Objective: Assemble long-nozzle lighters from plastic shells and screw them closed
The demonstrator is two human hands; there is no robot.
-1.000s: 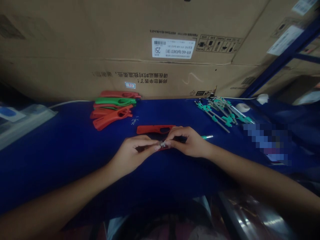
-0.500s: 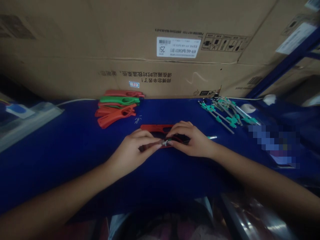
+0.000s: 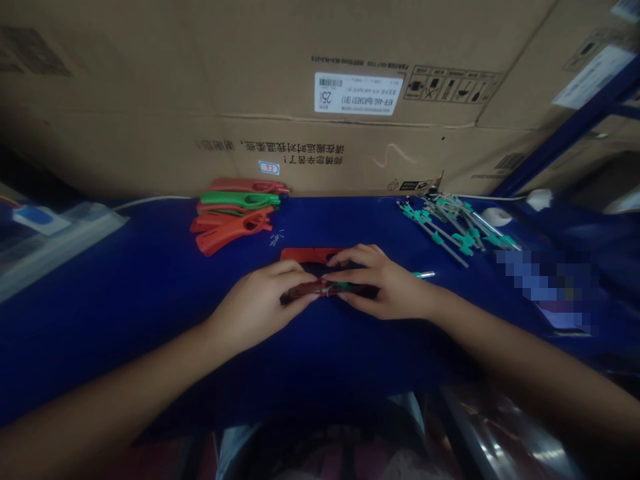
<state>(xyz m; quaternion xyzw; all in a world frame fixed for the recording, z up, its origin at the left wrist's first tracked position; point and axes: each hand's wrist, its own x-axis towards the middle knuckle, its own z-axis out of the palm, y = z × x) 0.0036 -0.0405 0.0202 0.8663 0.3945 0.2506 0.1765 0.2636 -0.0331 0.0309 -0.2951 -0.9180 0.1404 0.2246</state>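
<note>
Head view, left hand (image 3: 260,303) gripping red handle piece (image 3: 305,290), right hand (image 3: 387,283) closed on green-tipped rod (image 3: 424,275) against it, blue table (image 3: 150,287)

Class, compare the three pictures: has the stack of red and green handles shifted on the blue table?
No. The stack lies just below and left of the small sticker on the cardboard box, as before; only the camera shifted slightly.

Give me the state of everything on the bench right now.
left hand, grip closed on the red shell's near edge.
right hand, grip closed on the rod, holding it against the shell.
red shell, flat on the blue cover, under both hands.
rod, lying along the shell, tip poking out past the right hand.
stacked shells, piled, untouched.
spare rods, loose heap, untouched.
small pins, scattered loose.
</note>
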